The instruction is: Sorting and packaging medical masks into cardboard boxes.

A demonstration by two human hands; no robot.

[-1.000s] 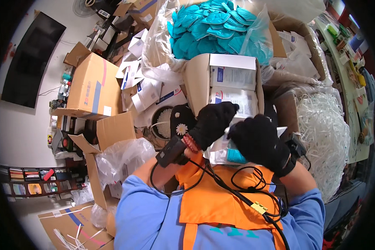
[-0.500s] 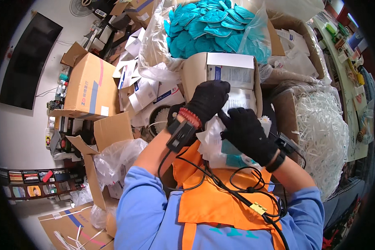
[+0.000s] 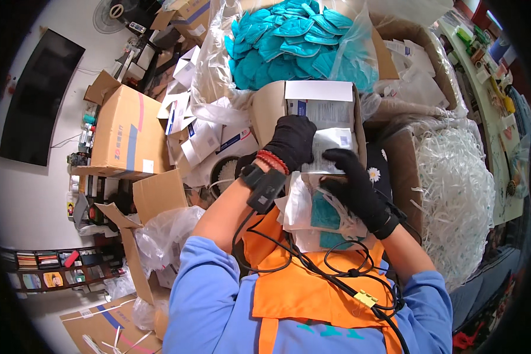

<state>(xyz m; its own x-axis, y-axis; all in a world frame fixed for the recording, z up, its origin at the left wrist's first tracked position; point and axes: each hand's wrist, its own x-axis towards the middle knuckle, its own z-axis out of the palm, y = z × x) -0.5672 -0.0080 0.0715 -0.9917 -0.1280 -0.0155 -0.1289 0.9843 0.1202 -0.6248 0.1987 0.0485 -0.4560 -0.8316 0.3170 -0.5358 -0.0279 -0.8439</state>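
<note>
My left hand (image 3: 292, 140), in a black glove, is closed at the near left part of an opened carton (image 3: 361, 133). Its fingertips are hidden, so what it grips does not show. Printed clear-and-white packets (image 3: 331, 138) lie in that carton, by the knuckles. My right hand (image 3: 355, 192), also black-gloved, has its fingers curved and apart, over the right side of several translucent packets (image 3: 295, 206) on my lap. Folded teal masks (image 3: 325, 211) show through these packets, and white straps show beside them.
Beyond the carton, a plastic-lined box holds a heap of teal masks (image 3: 295, 44). At right stands a box of white straps (image 3: 454, 194). White printed boxes (image 3: 206, 138) pile up at left, near a brown carton (image 3: 121, 127). Black cables (image 3: 336, 277) loop across my orange apron (image 3: 312, 295).
My right hand has drawn back from the left hand, its fingers spreading. More of the lap packets and their straps shows. My left hand has shifted slightly left and nearer, as has the view.
</note>
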